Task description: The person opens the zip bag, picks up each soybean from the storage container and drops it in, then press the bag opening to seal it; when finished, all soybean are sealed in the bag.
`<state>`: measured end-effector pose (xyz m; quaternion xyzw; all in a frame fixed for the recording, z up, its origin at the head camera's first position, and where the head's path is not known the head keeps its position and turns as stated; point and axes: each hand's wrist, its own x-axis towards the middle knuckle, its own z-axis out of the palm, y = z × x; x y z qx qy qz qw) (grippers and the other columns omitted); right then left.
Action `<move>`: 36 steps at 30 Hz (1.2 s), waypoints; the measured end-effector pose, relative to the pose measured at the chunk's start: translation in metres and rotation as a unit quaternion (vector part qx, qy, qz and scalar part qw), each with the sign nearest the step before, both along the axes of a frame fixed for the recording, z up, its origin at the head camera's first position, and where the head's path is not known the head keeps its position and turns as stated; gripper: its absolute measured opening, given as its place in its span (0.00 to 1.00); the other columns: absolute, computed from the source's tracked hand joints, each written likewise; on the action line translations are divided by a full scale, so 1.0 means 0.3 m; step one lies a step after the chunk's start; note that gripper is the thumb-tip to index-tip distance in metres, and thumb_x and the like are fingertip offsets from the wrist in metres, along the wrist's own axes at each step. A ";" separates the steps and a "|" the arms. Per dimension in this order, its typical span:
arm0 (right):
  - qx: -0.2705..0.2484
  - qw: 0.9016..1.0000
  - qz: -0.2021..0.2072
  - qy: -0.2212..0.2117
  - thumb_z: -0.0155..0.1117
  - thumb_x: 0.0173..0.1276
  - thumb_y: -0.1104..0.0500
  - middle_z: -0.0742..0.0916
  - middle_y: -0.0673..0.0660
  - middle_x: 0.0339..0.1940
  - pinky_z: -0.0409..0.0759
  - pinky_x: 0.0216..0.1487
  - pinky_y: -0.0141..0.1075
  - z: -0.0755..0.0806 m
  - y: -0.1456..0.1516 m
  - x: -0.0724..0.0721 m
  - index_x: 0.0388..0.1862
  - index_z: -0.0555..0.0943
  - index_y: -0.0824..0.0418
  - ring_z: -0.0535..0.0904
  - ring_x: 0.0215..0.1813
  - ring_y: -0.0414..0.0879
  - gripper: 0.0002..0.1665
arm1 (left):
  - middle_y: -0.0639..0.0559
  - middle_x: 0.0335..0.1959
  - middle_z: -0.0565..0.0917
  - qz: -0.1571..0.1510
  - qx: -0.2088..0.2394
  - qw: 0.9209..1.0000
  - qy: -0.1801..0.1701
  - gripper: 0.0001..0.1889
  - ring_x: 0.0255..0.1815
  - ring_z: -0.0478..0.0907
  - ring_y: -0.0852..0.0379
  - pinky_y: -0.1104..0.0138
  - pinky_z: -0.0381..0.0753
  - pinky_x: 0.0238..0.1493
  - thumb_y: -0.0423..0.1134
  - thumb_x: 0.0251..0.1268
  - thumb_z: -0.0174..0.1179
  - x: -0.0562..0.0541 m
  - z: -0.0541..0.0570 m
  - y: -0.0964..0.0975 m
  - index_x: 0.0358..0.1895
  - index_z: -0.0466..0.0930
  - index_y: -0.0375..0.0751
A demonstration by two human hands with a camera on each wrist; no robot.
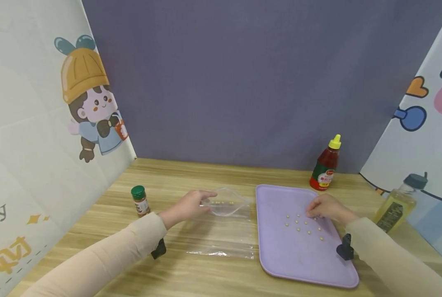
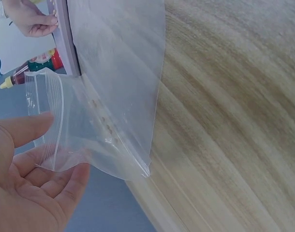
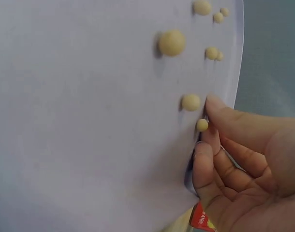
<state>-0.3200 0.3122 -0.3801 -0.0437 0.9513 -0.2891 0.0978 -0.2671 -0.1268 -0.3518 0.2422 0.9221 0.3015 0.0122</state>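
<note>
My left hand [image 1: 194, 205] holds a clear zip-lock bag [image 2: 113, 63] by its mouth, thumb on one side and curled fingers on the other; the mouth gapes. Several soybeans [image 1: 222, 202] show inside, through the plastic. My right hand [image 1: 326, 208] is low over the far right part of a lilac tray [image 1: 295, 264], its thumb and fingertips brought close together at the surface. I cannot tell whether a bean is between those fingertips. Nearby, a soybean [image 3: 201, 125] lies right beside them, and other pale yellow soybeans [image 3: 172, 42] are spread over the tray.
On the wooden table, a green-capped spice jar [image 1: 139, 201] stands left of my left hand. A red sauce bottle [image 1: 325, 169] with a yellow cap is behind the tray. An oil bottle [image 1: 399, 204] stands to its right. A dark backdrop [image 1: 228, 82] rises at the table's far edge.
</note>
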 end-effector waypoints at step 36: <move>-0.228 0.973 0.044 -0.003 0.67 0.66 0.51 0.88 0.56 0.48 0.80 0.60 0.50 0.096 -0.265 0.016 0.58 0.78 0.69 0.84 0.48 0.48 0.29 | 0.37 0.61 0.78 0.006 -0.002 1.000 0.000 0.26 0.52 0.80 0.41 0.61 0.86 0.47 0.30 0.60 0.63 -0.008 -0.016 -0.003 0.64 0.73 0.35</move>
